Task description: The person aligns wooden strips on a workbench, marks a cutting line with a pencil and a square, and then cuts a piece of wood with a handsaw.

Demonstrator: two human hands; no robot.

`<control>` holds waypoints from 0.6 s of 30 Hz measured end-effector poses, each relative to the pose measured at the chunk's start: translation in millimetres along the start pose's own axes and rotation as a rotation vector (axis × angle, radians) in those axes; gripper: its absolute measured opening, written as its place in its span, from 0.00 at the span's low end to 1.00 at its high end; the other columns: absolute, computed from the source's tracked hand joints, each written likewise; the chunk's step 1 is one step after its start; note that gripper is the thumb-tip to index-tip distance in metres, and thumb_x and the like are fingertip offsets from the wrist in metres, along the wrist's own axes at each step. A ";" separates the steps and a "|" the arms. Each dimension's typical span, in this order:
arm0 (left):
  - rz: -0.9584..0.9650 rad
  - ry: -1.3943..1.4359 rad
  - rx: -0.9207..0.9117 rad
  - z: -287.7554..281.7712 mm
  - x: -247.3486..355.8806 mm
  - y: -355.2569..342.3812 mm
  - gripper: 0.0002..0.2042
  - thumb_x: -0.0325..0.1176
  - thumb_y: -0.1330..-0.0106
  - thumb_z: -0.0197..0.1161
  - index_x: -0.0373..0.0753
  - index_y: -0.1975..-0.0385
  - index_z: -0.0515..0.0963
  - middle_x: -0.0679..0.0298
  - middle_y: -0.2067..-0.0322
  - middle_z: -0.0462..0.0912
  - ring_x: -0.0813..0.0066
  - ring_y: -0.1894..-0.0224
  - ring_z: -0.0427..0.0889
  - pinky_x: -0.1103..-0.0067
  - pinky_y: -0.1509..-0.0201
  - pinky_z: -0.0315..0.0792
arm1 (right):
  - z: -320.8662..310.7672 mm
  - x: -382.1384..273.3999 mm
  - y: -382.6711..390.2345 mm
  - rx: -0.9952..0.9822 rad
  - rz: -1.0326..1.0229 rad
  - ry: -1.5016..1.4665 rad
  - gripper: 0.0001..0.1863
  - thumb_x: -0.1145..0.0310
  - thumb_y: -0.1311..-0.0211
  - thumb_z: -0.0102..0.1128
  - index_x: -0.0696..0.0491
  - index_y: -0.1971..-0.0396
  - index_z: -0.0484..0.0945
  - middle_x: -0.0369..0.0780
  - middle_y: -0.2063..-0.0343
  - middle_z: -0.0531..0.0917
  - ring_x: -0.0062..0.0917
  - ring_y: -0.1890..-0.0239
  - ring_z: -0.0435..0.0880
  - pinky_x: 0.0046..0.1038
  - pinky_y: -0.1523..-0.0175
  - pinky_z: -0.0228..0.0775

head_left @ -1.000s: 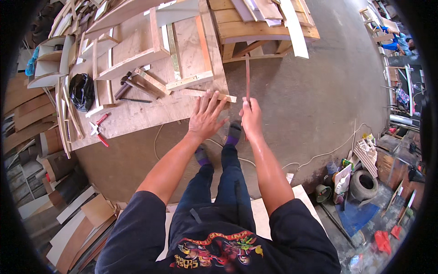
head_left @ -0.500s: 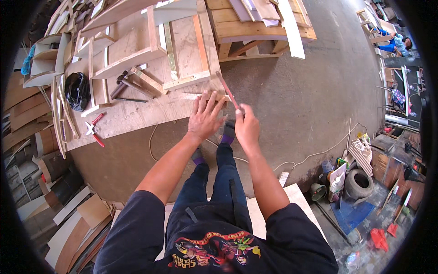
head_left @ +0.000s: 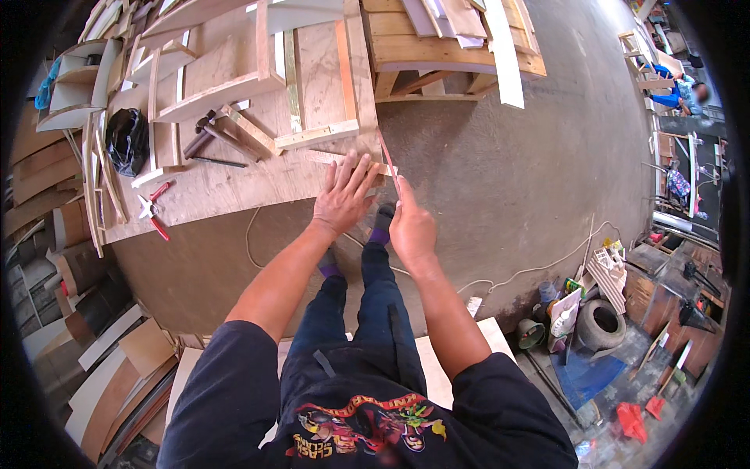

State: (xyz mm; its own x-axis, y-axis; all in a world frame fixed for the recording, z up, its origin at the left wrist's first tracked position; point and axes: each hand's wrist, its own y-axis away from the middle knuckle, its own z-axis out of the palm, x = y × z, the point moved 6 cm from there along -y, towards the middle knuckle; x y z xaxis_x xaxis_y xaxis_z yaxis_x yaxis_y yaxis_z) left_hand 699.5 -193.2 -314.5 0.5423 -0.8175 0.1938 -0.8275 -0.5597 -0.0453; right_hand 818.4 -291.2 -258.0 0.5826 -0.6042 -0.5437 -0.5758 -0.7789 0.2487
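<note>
At the table's near right corner, my left hand (head_left: 342,195) lies flat with fingers stretched over a short, narrow wooden strip (head_left: 319,156). Most of the strip's middle is under my fingers, and its right end sticks out by the table edge. My right hand (head_left: 412,227) is closed around the near end of a long, thin, reddish blade-like strip (head_left: 387,156). That blade stands across the wooden strip's right end, pointing away from me; whether it touches the wood I cannot tell.
The plywood table (head_left: 258,191) bears a wooden frame (head_left: 316,135), a hammer (head_left: 226,141), red-handled pliers (head_left: 155,211) and a black plastic bag (head_left: 127,142). Behind stands a wooden bench (head_left: 449,51) with boards. A cord (head_left: 516,277) crosses the floor; a tire (head_left: 601,324) lies at right.
My right hand has come slightly nearer and left, bringing the reddish blade closer against the wooden strip's end. The wooden strip tilts slightly more, and my left hand stays on it.
</note>
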 end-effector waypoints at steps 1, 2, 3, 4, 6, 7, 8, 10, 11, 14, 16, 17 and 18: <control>0.032 -0.045 0.020 -2.4 -1.1 -0.2 0.40 0.53 0.36 0.66 0.52 0.24 0.60 0.63 0.23 0.57 0.56 0.20 0.52 0.55 0.21 0.53 | 2.5 0.1 0.3 -0.046 0.013 0.081 0.27 0.71 0.30 0.55 0.43 0.32 0.69 0.55 0.75 0.84 0.53 0.70 0.86 0.55 0.64 0.75; 0.063 -0.090 0.040 -3.9 -2.0 -0.3 0.41 0.54 0.37 0.66 0.52 0.24 0.59 0.64 0.23 0.57 0.57 0.21 0.52 0.55 0.21 0.53 | 2.5 -0.3 1.0 -0.048 0.011 0.084 0.27 0.71 0.30 0.55 0.43 0.32 0.69 0.55 0.75 0.84 0.53 0.70 0.86 0.55 0.64 0.75; 0.060 -0.088 0.041 -3.1 -4.8 -1.0 0.41 0.54 0.37 0.66 0.52 0.24 0.59 0.64 0.23 0.57 0.57 0.21 0.52 0.55 0.21 0.53 | 2.1 -1.1 1.9 -0.041 0.002 0.092 0.28 0.71 0.30 0.55 0.42 0.31 0.68 0.55 0.75 0.84 0.53 0.71 0.85 0.55 0.64 0.75; 0.091 -0.092 0.039 -1.6 -5.6 -1.3 0.42 0.54 0.38 0.67 0.52 0.24 0.59 0.65 0.23 0.57 0.57 0.21 0.53 0.56 0.21 0.53 | 1.4 -3.1 2.6 -0.035 -0.007 0.100 0.28 0.71 0.30 0.54 0.42 0.30 0.68 0.55 0.76 0.84 0.54 0.71 0.85 0.55 0.64 0.75; 0.118 -0.094 0.036 0.3 -10.4 -0.5 0.44 0.54 0.39 0.68 0.52 0.23 0.58 0.65 0.23 0.57 0.57 0.21 0.54 0.57 0.21 0.54 | 0.8 -8.2 4.4 -0.052 -0.002 0.117 0.28 0.71 0.30 0.54 0.42 0.30 0.68 0.54 0.75 0.84 0.53 0.71 0.85 0.55 0.64 0.75; 0.144 -0.133 0.022 0.1 -11.4 -1.3 0.45 0.53 0.40 0.69 0.53 0.23 0.57 0.65 0.23 0.57 0.57 0.21 0.54 0.58 0.21 0.54 | -0.2 -9.4 5.1 -0.063 0.006 0.133 0.29 0.71 0.30 0.54 0.43 0.30 0.67 0.54 0.75 0.85 0.53 0.71 0.85 0.55 0.64 0.75; 0.169 -0.172 0.007 0.2 -11.1 -1.7 0.46 0.53 0.41 0.70 0.53 0.23 0.57 0.65 0.23 0.57 0.57 0.21 0.55 0.59 0.21 0.55 | 2.1 -6.3 6.7 -0.064 0.007 0.137 0.29 0.71 0.30 0.54 0.43 0.30 0.67 0.54 0.75 0.85 0.53 0.71 0.85 0.55 0.64 0.75; 0.184 -0.168 0.001 -3.7 -10.3 -3.5 0.46 0.52 0.42 0.71 0.53 0.23 0.56 0.66 0.23 0.58 0.57 0.22 0.55 0.59 0.22 0.55 | 4.2 -4.1 11.1 0.010 -0.057 0.062 0.29 0.71 0.30 0.54 0.44 0.29 0.67 0.54 0.73 0.85 0.53 0.70 0.86 0.54 0.64 0.75; 0.200 -0.167 -0.006 -5.5 -10.0 -4.0 0.47 0.51 0.43 0.72 0.54 0.23 0.56 0.66 0.24 0.58 0.57 0.22 0.56 0.60 0.22 0.56 | 5.6 -3.7 12.6 0.009 -0.056 0.060 0.29 0.71 0.30 0.54 0.44 0.29 0.67 0.54 0.73 0.85 0.53 0.70 0.86 0.54 0.64 0.75; 0.209 -0.122 -0.001 -8.6 -11.3 -4.9 0.47 0.51 0.44 0.73 0.53 0.23 0.58 0.64 0.23 0.58 0.55 0.22 0.55 0.58 0.22 0.55 | 6.3 -5.2 15.2 0.011 -0.029 0.047 0.29 0.71 0.30 0.53 0.45 0.30 0.68 0.55 0.72 0.85 0.53 0.69 0.86 0.54 0.64 0.75; 0.214 -0.110 0.006 -10.7 -11.9 -5.9 0.46 0.51 0.44 0.73 0.54 0.24 0.59 0.64 0.24 0.59 0.55 0.22 0.57 0.58 0.22 0.57 | 5.5 -6.7 15.9 0.026 -0.005 0.025 0.28 0.72 0.30 0.53 0.45 0.30 0.69 0.55 0.71 0.85 0.53 0.68 0.86 0.53 0.64 0.75; 0.217 -0.099 0.011 -11.8 -11.7 -6.6 0.45 0.50 0.44 0.73 0.54 0.24 0.60 0.64 0.25 0.61 0.55 0.23 0.58 0.58 0.23 0.59 | 6.5 -5.0 15.5 0.027 -0.003 0.023 0.28 0.72 0.30 0.53 0.45 0.30 0.69 0.55 0.71 0.85 0.53 0.68 0.86 0.53 0.64 0.75; 0.220 -0.100 0.010 -12.6 -11.2 -7.6 0.45 0.50 0.44 0.73 0.54 0.24 0.60 0.64 0.25 0.61 0.55 0.23 0.58 0.58 0.23 0.59 | 7.6 -2.0 14.9 0.039 -0.009 -0.004 0.28 0.72 0.30 0.53 0.46 0.30 0.69 0.54 0.71 0.85 0.53 0.68 0.86 0.53 0.63 0.75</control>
State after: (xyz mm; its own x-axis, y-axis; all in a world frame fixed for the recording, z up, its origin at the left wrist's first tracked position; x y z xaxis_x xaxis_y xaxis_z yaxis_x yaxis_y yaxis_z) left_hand 697.9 -178.1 -304.0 0.3610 -0.9291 0.0804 -0.9261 -0.3673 -0.0858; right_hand 804.2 -300.3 -259.2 0.5854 -0.5963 -0.5493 -0.5926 -0.7771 0.2120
